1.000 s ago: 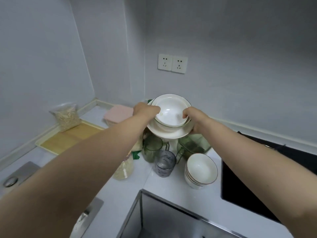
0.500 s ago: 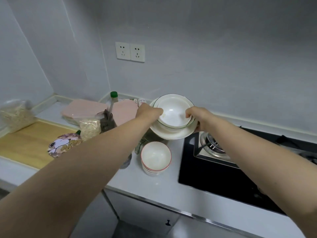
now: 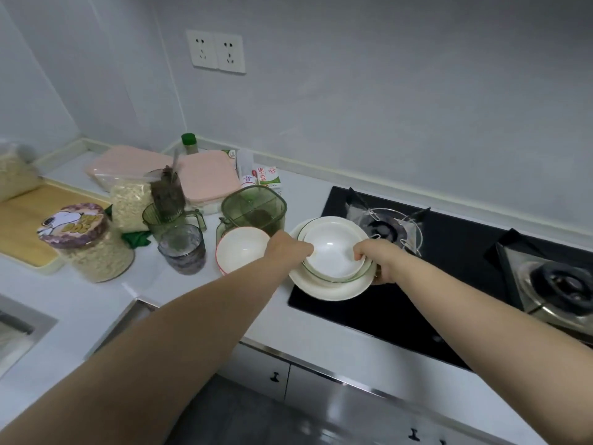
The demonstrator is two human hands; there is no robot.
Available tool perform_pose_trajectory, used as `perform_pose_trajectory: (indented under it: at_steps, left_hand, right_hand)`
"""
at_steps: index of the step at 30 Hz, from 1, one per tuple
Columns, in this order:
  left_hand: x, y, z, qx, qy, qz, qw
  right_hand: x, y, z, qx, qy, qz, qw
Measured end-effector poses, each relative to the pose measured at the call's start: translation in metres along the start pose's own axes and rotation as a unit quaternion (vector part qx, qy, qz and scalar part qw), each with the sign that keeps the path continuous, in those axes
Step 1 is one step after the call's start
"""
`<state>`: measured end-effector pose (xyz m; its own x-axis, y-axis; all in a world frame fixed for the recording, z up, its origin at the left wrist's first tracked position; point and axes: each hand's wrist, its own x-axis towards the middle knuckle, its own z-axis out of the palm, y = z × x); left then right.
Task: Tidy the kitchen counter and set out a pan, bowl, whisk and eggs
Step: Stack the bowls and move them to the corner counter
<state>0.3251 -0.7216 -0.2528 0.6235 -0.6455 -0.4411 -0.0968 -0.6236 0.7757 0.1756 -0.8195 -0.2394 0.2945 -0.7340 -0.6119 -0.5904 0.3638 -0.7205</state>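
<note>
Left hand (image 3: 288,250) and right hand (image 3: 380,263) grasp the stacked bowl (image 3: 332,252) and plate (image 3: 330,290) at the stove's (image 3: 369,316) left edge. Counter (image 3: 106,303) is cluttered; pan, whisk and eggs are not visible.

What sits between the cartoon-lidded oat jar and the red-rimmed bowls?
In the head view, a grey ribbed tumbler stands between the jar and the bowls. A green cloth lies just behind that line.

view: head, only one | from: above the counter (image 3: 150,285) edge | faces: forward, down, toward back wall (image 3: 385,107) | range: near
</note>
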Motion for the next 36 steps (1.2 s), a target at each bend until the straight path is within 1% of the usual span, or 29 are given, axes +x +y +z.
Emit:
perform_pose_trajectory:
  at_steps: [2,5,11,18,30,36]
  left_hand:
    - [-0.003,-0.010,0.010,0.003,-0.003,-0.018,1.000]
    - [-0.007,-0.021,0.020,0.009,0.012,-0.036,0.999]
    - [-0.006,-0.028,0.026,0.025,0.041,-0.034,0.998]
    - [-0.010,-0.042,0.025,0.028,0.027,-0.068,0.997]
    - [-0.010,-0.046,0.038,0.024,0.003,-0.103,0.994]
    - [-0.008,-0.044,0.039,0.039,-0.009,-0.104,0.994]
  right_hand:
    - [0.003,0.014,0.001,-0.009,-0.008,0.012,1.000]
    - [0.010,0.028,0.004,-0.031,-0.010,0.005,0.999]
    - [0.017,0.040,0.006,-0.027,-0.017,-0.020,0.999]
    - [0.018,0.056,0.011,-0.041,-0.061,-0.014,0.997]
    - [0.031,0.061,0.009,-0.113,-0.043,-0.011,0.993]
    - [0.034,0.060,0.009,-0.145,-0.034,0.002,0.989]
